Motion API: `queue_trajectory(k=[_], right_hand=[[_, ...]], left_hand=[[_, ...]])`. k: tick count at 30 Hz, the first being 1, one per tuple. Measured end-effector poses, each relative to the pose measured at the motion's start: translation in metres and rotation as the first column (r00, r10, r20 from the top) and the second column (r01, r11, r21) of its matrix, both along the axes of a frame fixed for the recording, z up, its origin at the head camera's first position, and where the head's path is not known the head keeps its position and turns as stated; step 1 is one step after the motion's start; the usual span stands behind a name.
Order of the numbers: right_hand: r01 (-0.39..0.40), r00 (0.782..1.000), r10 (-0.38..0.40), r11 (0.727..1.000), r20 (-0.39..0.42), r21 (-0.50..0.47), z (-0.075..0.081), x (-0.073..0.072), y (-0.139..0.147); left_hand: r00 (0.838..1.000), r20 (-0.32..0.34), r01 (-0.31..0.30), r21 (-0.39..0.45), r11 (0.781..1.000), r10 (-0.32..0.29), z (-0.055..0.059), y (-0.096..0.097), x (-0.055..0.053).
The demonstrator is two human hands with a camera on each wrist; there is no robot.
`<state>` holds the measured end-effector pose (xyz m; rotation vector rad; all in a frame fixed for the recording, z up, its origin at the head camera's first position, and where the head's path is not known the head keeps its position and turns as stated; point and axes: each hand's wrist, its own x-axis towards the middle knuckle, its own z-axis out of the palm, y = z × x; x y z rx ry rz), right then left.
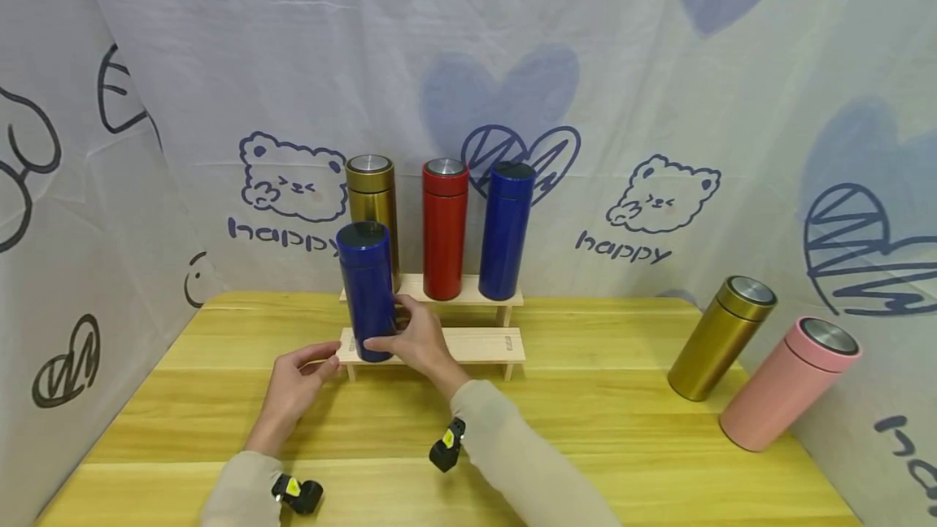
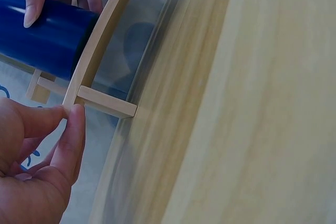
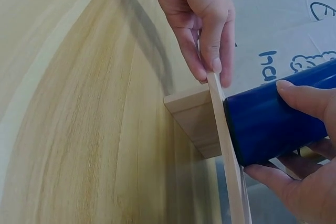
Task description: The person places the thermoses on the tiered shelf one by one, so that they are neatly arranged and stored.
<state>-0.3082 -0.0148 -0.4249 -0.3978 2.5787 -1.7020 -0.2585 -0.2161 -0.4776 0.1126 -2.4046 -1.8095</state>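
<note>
My right hand [image 1: 420,337] grips a blue thermos [image 1: 368,291] low on its body, thumb in front and fingers behind. Its base stands at the left end of the lower step of a light wooden two-tier rack [image 1: 468,346]. Between thumb and fingers, my left hand [image 2: 47,150] pinches the left end of that lower step, as both wrist views show. On the upper step stand a gold thermos [image 1: 371,177], partly hidden behind the held one, a red thermos [image 1: 444,234] and a second blue thermos [image 1: 507,234].
At the right side of the wooden table [image 1: 600,429], another gold thermos [image 1: 721,340] and a pink thermos [image 1: 786,389] stand upright. A white cloth with hearts and bear drawings [image 1: 293,177] hangs behind the rack and along both sides.
</note>
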Motion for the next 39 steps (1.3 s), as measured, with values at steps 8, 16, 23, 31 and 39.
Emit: queue_trajectory(k=[8, 16, 23, 31, 39], right_hand=[[-0.008, 1.000, 0.008, 1.000, 0.005, -0.006, -0.001, -0.001, -0.001], [-0.026, 1.000, 0.026, 0.999, -0.003, 0.025, 0.000, 0.002, 0.001], [-0.057, 0.998, 0.059, 0.997, -0.033, 0.050, 0.006, 0.007, 0.009], [-0.066, 0.998, 0.066, 0.998, -0.017, -0.016, 0.016, 0.011, 0.030], [-0.050, 0.996, 0.048, 0.999, -0.069, -0.017, 0.035, 0.017, 0.063]], left_hand=[[1.000, 0.014, 0.001, 0.005, 1.000, -0.001, -0.001, 0.000, 0.000], [1.000, 0.008, 0.002, 0.004, 1.000, -0.002, -0.001, 0.001, 0.000], [1.000, 0.018, -0.005, -0.015, 1.000, 0.005, 0.000, 0.001, -0.001], [1.000, 0.017, -0.008, -0.017, 1.000, 0.008, 0.000, 0.001, 0.000], [1.000, 0.016, -0.005, -0.018, 1.000, 0.006, 0.001, 0.001, 0.001]])
